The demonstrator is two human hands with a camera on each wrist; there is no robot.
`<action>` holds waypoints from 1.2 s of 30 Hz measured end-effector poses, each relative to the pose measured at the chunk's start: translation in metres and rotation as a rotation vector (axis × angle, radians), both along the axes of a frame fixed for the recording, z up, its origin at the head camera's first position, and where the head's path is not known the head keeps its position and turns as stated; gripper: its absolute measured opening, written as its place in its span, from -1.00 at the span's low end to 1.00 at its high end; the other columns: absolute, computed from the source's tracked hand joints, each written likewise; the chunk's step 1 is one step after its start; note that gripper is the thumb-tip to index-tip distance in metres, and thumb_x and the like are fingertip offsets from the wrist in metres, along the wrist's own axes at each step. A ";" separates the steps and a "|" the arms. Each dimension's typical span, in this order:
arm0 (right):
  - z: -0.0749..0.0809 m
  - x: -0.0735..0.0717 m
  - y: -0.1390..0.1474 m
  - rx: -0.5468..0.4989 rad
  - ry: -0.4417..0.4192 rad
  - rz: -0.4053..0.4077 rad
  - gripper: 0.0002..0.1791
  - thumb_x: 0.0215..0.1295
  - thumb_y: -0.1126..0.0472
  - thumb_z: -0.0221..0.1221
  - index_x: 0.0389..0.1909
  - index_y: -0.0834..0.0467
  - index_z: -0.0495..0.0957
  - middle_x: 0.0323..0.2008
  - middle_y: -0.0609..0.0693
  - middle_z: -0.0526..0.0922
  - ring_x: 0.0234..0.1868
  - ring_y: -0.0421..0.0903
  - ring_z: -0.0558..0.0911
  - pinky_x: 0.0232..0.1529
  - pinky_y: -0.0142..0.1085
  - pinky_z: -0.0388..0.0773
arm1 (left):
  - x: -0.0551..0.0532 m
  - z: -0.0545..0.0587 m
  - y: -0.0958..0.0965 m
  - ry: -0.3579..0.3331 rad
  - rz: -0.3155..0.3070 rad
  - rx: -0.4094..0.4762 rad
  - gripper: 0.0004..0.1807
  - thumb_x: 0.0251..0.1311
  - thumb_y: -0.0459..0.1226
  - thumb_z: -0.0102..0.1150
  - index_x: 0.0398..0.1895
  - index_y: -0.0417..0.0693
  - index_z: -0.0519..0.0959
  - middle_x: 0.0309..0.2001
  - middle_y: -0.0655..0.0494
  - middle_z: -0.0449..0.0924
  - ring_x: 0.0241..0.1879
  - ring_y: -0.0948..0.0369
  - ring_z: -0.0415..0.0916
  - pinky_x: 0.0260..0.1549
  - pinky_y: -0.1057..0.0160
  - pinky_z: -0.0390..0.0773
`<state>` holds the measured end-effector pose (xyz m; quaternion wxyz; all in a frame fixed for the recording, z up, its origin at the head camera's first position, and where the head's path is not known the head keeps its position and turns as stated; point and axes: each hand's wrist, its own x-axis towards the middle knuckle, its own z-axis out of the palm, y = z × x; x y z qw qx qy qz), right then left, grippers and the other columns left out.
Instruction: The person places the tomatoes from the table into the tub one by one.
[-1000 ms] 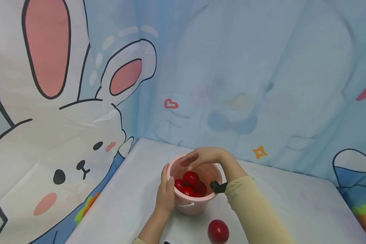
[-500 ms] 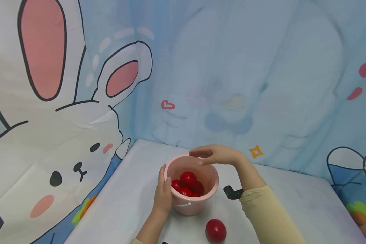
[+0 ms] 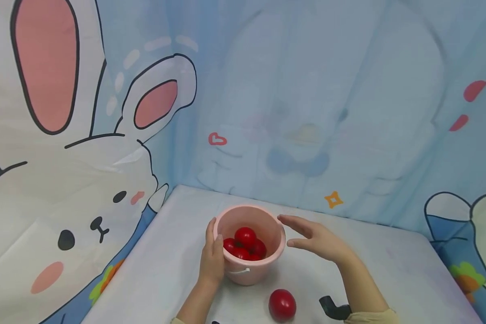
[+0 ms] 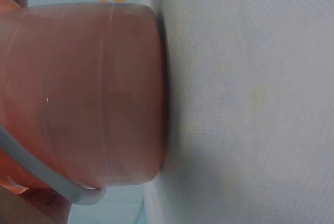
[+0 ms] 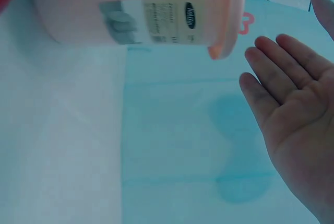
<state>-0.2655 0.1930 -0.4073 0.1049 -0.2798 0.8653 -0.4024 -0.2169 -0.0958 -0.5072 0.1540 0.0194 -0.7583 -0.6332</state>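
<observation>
A pink bucket (image 3: 255, 270) with a white handle stands upright on the table, with several glossy red tomato-like fruits (image 3: 245, 236) inside it. My left hand (image 3: 212, 261) holds the bucket's left side, fingers along the outer wall and thumb near the rim; the left wrist view shows the bucket's wall (image 4: 104, 98) up close. To the right of the rim, apart from it, my right hand (image 3: 317, 238) is in the air, fingers extended and holding nothing. Its palm (image 5: 308, 114) shows bare in the right wrist view. In front of the bucket lies a darker red, egg-shaped fruit (image 3: 282, 305).
The table (image 3: 389, 270) has a white cover. A blue cartoon curtain (image 3: 348, 112) hangs along its back, and a rabbit print (image 3: 85, 189) lines the left side. A black wrist camera (image 3: 334, 308) sits on my right wrist.
My right hand has drawn back from above the bucket's opening to its right side, its fingers spreading. The left hand stays on the bucket. The whole view has shifted slightly.
</observation>
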 end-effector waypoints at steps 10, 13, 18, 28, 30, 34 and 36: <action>-0.022 0.026 0.010 -0.104 0.042 -0.067 -0.25 0.24 -0.08 0.30 0.44 -0.21 0.26 0.43 -0.20 0.36 0.48 -0.23 0.27 0.29 -0.46 0.40 | 0.001 0.001 -0.002 0.011 -0.010 0.007 -0.31 0.38 0.08 -0.04 0.50 0.57 -0.04 0.50 0.35 0.15 0.48 0.11 0.16 0.17 -0.15 0.53; -0.025 0.031 0.011 -0.087 0.036 -0.109 -0.24 0.22 -0.13 0.29 0.44 -0.22 0.26 0.42 -0.19 0.37 0.49 -0.13 0.27 0.27 -0.36 0.48 | 0.001 0.001 -0.001 0.013 -0.011 0.007 -0.31 0.38 0.08 -0.04 0.51 0.55 -0.04 0.51 0.35 0.15 0.48 0.10 0.17 0.18 -0.15 0.52; -0.029 0.038 0.012 -0.077 0.011 -0.168 -0.24 0.20 -0.17 0.29 0.43 -0.25 0.27 0.43 -0.15 0.36 0.50 -0.01 0.25 0.25 -0.15 0.54 | 0.001 0.000 -0.001 0.010 -0.012 0.006 -0.32 0.38 0.09 -0.06 0.50 0.56 -0.04 0.50 0.35 0.15 0.48 0.10 0.17 0.19 -0.17 0.51; -0.043 0.050 0.015 -0.115 -0.038 -0.200 -0.25 0.20 -0.14 0.30 0.42 -0.25 0.28 0.43 -0.13 0.36 0.50 -0.01 0.26 0.23 -0.45 0.47 | 0.002 0.000 -0.001 0.012 -0.017 -0.001 -0.32 0.37 0.12 -0.06 0.50 0.59 -0.05 0.49 0.39 0.16 0.48 0.13 0.16 0.20 -0.17 0.50; -0.047 0.052 0.015 -0.107 -0.061 -0.218 -0.24 0.20 -0.14 0.30 0.42 -0.24 0.28 0.44 -0.11 0.36 0.50 0.03 0.25 0.25 -0.31 0.52 | 0.002 0.000 -0.001 0.012 -0.020 0.001 -0.32 0.37 0.12 -0.06 0.50 0.59 -0.05 0.49 0.38 0.16 0.48 0.13 0.16 0.20 -0.17 0.50; -0.051 0.057 0.014 -0.088 -0.089 -0.258 -0.20 0.17 -0.15 0.33 0.43 -0.19 0.27 0.44 -0.07 0.35 0.51 0.08 0.24 0.28 0.00 0.50 | 0.002 0.000 -0.001 0.013 -0.020 -0.001 -0.32 0.37 0.12 -0.07 0.50 0.60 -0.05 0.49 0.39 0.16 0.48 0.14 0.15 0.21 -0.16 0.50; -0.053 0.059 0.013 -0.074 -0.095 -0.280 -0.18 0.13 -0.17 0.35 0.43 -0.18 0.28 0.44 -0.08 0.35 0.51 0.08 0.24 0.28 0.05 0.48 | 0.002 -0.001 -0.001 0.013 -0.021 0.001 -0.32 0.37 0.13 -0.07 0.49 0.61 -0.05 0.49 0.40 0.16 0.48 0.14 0.15 0.21 -0.16 0.50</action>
